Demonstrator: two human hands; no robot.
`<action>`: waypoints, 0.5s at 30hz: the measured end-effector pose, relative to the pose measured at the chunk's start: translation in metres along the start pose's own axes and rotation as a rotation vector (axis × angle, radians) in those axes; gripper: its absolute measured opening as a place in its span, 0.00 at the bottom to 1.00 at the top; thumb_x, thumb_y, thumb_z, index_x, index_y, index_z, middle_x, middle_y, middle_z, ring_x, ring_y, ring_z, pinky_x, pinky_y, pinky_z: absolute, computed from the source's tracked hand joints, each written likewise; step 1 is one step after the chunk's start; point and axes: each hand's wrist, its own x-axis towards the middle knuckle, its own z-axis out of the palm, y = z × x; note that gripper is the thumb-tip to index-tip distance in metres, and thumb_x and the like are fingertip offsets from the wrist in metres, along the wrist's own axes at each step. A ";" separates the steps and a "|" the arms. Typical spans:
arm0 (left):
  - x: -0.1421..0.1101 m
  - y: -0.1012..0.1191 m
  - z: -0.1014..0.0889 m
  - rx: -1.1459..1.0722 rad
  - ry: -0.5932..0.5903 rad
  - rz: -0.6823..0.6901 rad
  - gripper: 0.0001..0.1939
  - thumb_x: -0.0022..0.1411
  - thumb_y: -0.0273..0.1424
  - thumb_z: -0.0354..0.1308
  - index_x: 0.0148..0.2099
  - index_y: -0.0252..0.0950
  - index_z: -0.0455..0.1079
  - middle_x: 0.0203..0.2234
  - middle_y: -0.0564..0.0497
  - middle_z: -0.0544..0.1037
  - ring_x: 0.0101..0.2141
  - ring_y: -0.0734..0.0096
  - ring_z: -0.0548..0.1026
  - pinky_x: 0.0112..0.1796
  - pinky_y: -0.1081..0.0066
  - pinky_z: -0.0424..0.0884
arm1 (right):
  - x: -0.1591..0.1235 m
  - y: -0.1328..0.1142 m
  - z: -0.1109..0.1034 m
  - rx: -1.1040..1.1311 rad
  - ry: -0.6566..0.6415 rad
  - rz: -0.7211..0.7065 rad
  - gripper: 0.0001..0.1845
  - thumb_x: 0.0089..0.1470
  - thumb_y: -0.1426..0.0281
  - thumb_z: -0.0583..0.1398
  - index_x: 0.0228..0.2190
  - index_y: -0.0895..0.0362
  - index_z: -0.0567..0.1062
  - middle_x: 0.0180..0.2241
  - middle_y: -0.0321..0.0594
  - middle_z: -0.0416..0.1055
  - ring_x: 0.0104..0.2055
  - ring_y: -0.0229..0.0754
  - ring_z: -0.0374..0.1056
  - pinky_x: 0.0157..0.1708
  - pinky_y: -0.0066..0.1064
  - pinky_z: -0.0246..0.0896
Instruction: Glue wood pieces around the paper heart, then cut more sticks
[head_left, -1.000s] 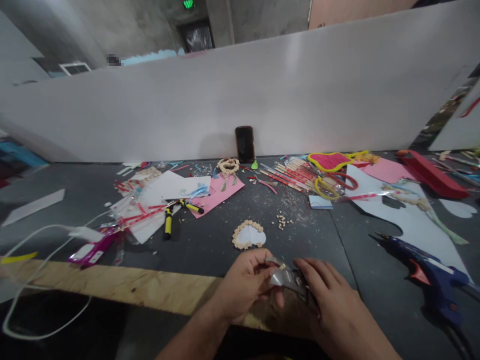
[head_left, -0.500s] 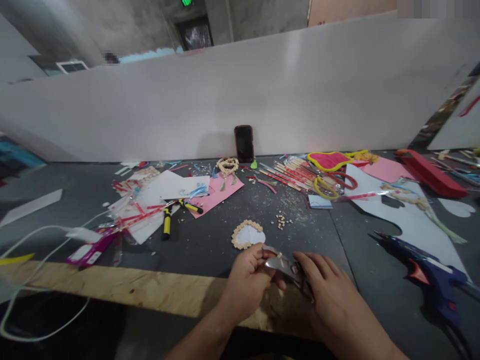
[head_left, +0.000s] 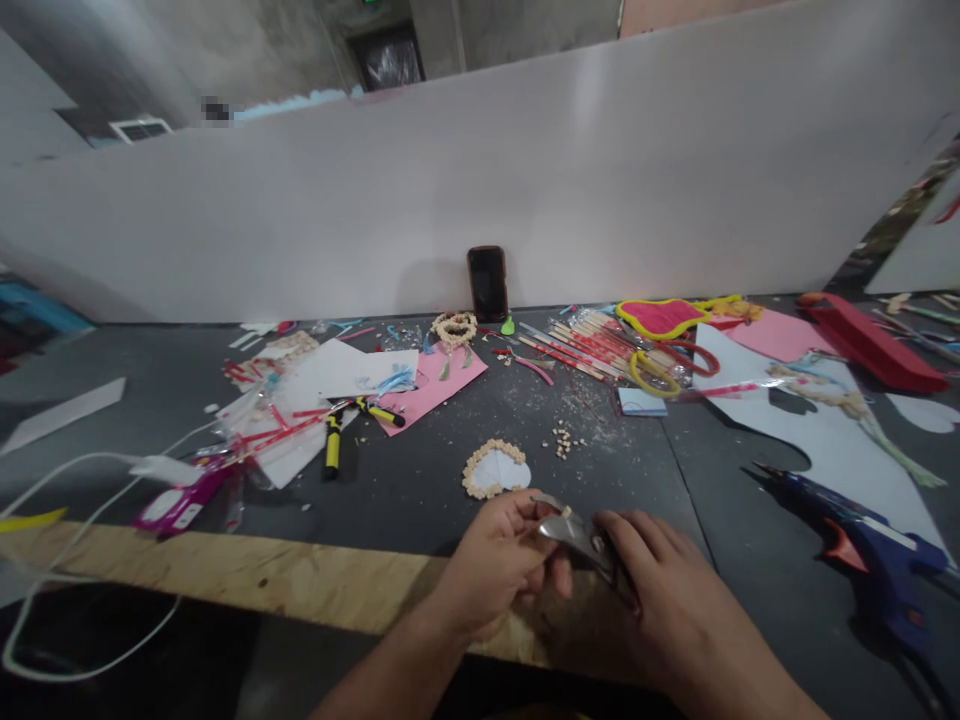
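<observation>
My right hand (head_left: 667,580) is wrapped round the handles of metal pruning shears (head_left: 574,533), whose curved jaws point up and left. Between the jaws shows a small pale wooden piece (head_left: 568,512). My left hand (head_left: 499,560) is closed right beside the jaws, its fingertips pinched on something hidden by the fingers and the shears. Just beyond the left hand lies a white paper heart (head_left: 504,468), partly edged with small wooden bits. A loose group of cut wooden bits (head_left: 562,440) is on the dark table behind the shears.
A blue glue gun (head_left: 855,540) lies at right, near cut white paper (head_left: 765,420). Red-printed wooden sticks (head_left: 585,348) are at the back, with a phone (head_left: 487,283) against the partition. Yellow-black pliers (head_left: 333,445), pink paper (head_left: 431,395) and a white cable (head_left: 75,455) are left.
The shears and my right hand have shifted slightly right and down. My left fingers beneath the jaws have spread into view a little more. The paper heart stays put.
</observation>
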 end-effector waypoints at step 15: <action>0.001 -0.010 0.008 0.502 0.260 0.460 0.08 0.60 0.30 0.49 0.32 0.34 0.66 0.21 0.51 0.72 0.23 0.73 0.70 0.26 0.76 0.65 | 0.010 -0.004 -0.017 0.064 -0.192 0.093 0.25 0.41 0.80 0.49 0.43 0.57 0.67 0.38 0.45 0.69 0.41 0.47 0.65 0.38 0.38 0.58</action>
